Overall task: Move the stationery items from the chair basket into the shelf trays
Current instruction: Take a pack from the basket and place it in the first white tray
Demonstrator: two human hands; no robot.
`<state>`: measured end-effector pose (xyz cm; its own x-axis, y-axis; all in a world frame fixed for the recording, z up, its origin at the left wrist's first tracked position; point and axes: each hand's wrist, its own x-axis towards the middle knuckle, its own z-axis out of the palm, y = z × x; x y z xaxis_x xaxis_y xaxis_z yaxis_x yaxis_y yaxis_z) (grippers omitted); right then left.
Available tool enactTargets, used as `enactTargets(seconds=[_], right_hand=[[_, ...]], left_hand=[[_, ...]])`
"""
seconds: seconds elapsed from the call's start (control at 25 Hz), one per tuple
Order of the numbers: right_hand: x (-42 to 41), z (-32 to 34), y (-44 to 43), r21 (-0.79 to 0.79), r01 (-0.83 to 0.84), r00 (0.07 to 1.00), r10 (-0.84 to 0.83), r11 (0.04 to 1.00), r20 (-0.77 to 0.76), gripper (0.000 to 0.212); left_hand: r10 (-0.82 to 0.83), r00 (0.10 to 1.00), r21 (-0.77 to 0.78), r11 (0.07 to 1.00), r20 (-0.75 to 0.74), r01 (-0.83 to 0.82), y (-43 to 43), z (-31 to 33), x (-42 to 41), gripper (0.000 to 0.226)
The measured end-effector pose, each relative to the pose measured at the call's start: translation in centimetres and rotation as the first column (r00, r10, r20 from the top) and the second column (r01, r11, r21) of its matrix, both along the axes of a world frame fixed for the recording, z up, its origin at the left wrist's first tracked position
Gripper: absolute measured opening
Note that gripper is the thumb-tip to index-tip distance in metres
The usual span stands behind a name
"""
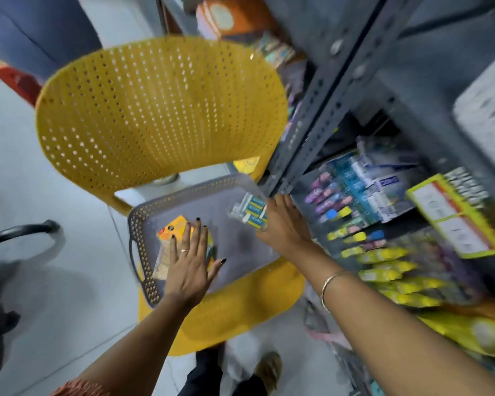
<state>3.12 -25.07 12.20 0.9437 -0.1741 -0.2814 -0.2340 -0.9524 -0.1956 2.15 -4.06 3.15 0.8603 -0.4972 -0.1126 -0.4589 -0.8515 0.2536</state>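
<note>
A grey perforated basket [143,221] rests on the seat of a yellow chair [160,110]. Inside it lies a yellow-orange packet [172,227] with a clear pack of pale pieces [162,262] beside it. My left hand [190,264] is spread flat over these, fingers apart. My right hand [283,224] is at the basket's right corner, closed on a clear pack of blue-and-white erasers [250,212]. To the right, the grey metal shelf [326,110] holds trays of pens and markers [352,224].
A yellow-framed box [457,215] and white-blue cartons [383,184] fill the shelf. Yellow packets [397,281] line its lower front. A black chair arm [20,231] sticks in from the left. My feet [266,370] stand on the pale floor below the chair.
</note>
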Motion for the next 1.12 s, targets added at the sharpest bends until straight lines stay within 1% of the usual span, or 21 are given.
enactTargets(seconds=[0.04,0.16,0.2,0.28,0.36,0.44,0.56,0.6,0.68,0.8,0.96,1.04,1.12], right_hand=[[0.1,1.9,0.1,0.024,0.0,1.0,-0.001,1.0,0.023,0.055],[0.4,11.4,-1.1,0.026,0.017,0.982,-0.022,1.0,0.185,0.054],[0.3,14.9,-1.7,0.022,0.032,0.966,-0.037,0.999,0.257,0.054],[0.1,20.6,-2.5,0.036,0.078,0.936,-0.086,0.996,0.341,0.055],[-0.8,26.0,-4.0,0.043,0.149,0.889,-0.153,0.988,0.431,0.05],[-2.4,30.4,-6.0,0.045,0.207,0.852,-0.203,0.977,0.482,0.048],[-5.3,34.9,-9.4,0.029,0.293,0.821,-0.267,0.956,0.505,0.045],[-6.8,36.0,-10.9,0.025,0.334,0.807,-0.299,0.942,0.51,0.045],[-10.1,37.4,-13.6,0.01,0.409,0.777,-0.354,0.912,0.521,0.053],[-13.4,37.6,-17.3,-0.012,0.476,0.787,-0.419,0.879,0.453,0.063],[-18.2,36.4,-22.3,-0.049,0.606,0.752,-0.552,0.794,0.359,0.055],[-19.4,35.4,-24.2,-0.042,0.637,0.743,-0.598,0.77,0.301,0.057],[-19.7,34.2,-25.9,-0.043,0.659,0.732,-0.627,0.751,0.267,0.055]], left_hand=[[-0.001,1.0,-0.024,1.0,0.018,0.002,0.0,1.0,0.7,0.083],[-0.049,0.988,-0.111,0.992,0.144,0.065,-2.1,7.4,4.1,0.082],[-0.073,0.981,-0.136,0.986,0.178,0.098,-3.5,10.0,5.3,0.082],[-0.111,0.965,-0.169,0.974,0.238,0.154,-5.5,14.1,7.1,0.081],[-0.17,0.934,-0.193,0.952,0.315,0.238,-8.1,18.2,8.0,0.081],[-0.221,0.901,-0.198,0.93,0.374,0.31,-11.1,21.8,8.3,0.082],[-0.282,0.851,-0.208,0.891,0.443,0.404,-15.7,25.5,7.9,0.081],[-0.306,0.83,-0.22,0.869,0.466,0.443,-17.6,26.7,7.4,0.081],[-0.352,0.797,-0.245,0.822,0.49,0.514,-20.8,29.2,5.9,0.08],[-0.393,0.756,-0.261,0.771,0.523,0.581,-24.2,31.6,3.9,0.078],[-0.54,0.617,-0.189,0.645,0.573,0.74,-28.6,33.5,0.3,0.076],[-0.604,0.558,-0.123,0.609,0.57,0.784,-30.2,33.7,-0.9,0.076],[-0.649,0.519,-0.063,0.59,0.557,0.805,-31.0,33.4,-1.3,0.074]])
